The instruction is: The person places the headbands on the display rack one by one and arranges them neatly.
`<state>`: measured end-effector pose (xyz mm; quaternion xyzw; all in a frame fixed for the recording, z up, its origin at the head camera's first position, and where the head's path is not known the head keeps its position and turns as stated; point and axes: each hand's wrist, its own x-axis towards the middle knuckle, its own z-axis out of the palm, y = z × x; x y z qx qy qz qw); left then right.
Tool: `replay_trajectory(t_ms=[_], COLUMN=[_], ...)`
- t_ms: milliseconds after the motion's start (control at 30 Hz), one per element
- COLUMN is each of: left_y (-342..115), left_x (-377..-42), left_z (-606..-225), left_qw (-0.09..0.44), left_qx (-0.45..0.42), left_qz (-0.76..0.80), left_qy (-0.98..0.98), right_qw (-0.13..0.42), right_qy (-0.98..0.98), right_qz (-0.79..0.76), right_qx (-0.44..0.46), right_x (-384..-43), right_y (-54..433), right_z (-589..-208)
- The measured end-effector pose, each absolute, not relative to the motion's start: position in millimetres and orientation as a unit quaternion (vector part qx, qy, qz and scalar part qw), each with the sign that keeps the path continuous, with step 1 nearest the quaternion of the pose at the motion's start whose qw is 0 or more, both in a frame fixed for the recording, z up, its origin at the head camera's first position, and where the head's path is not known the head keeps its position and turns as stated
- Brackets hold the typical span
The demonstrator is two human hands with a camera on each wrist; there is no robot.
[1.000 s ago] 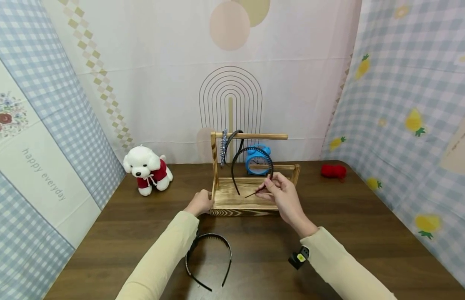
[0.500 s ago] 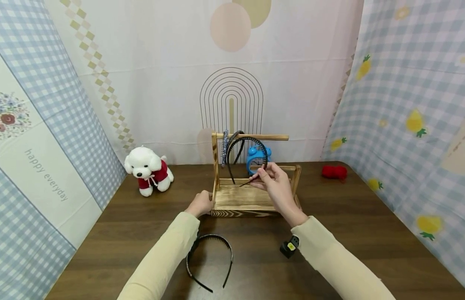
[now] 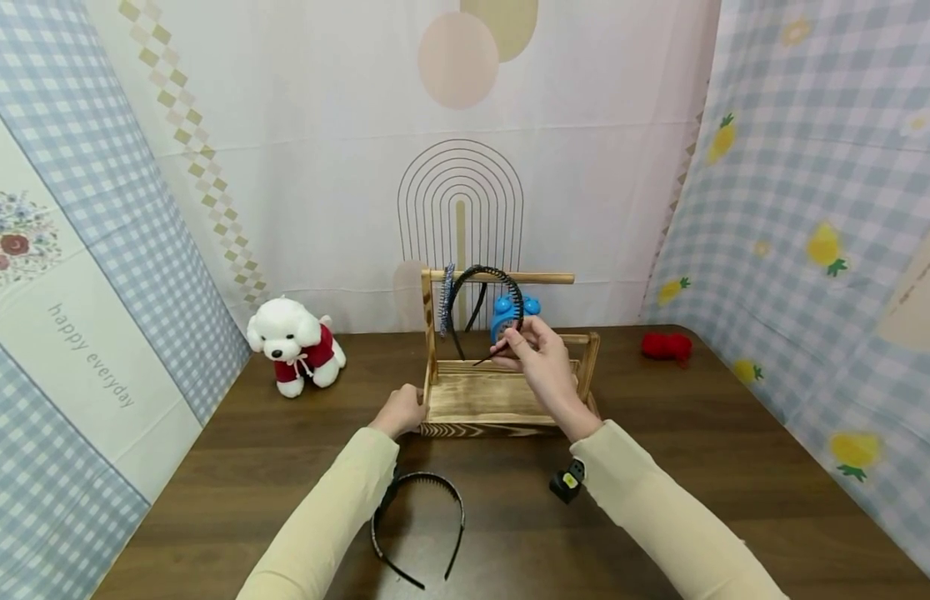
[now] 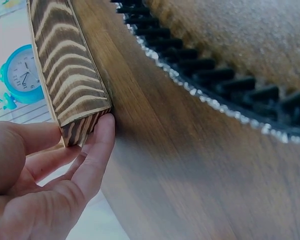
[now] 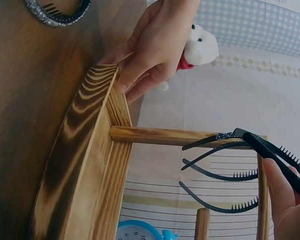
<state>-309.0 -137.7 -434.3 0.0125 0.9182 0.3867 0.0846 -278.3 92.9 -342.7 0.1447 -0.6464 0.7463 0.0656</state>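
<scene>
A wooden rack (image 3: 502, 429) with a tray base and an upper bar (image 3: 549, 278) stands on the table. My left hand (image 3: 399, 411) grips the tray's left end, thumb on one side and fingers on the other in the left wrist view. In my right hand (image 3: 542, 367) I pinch a black toothed headband (image 3: 517, 293) near one end, its arch raised by the bar and overlapping it in the head view. On the bar's left part hang a silvery-blue headband (image 3: 447, 300) and a dark headband (image 3: 476, 307), the latter partly hidden behind the held one.
Another headband (image 3: 462, 517), black with a glittery edge, lies on the table in front of the rack. A blue alarm clock (image 3: 532, 306) stands behind it. A white plush dog (image 3: 285, 333) sits at left, and a red bundle (image 3: 666, 346) lies at right.
My right hand has moved left and up, bringing the black headband from over the tray up to the bar near the hanging ones. The left hand keeps its grip on the rack.
</scene>
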Motion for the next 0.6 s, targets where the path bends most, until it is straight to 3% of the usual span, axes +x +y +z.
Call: replay_trajectory(t_ms=[600], left_y=[-138.0], left_x=[-309.7], left_z=[-434.8], left_qw=[0.085], left_qx=[0.008], left_qz=[0.378], left_qy=[0.922], right_qw=[0.07], right_qy=[-0.645], right_qz=[0.75], right_qx=[0.133], right_x=[-273.5], right_y=[89.0], right_z=[-342.3])
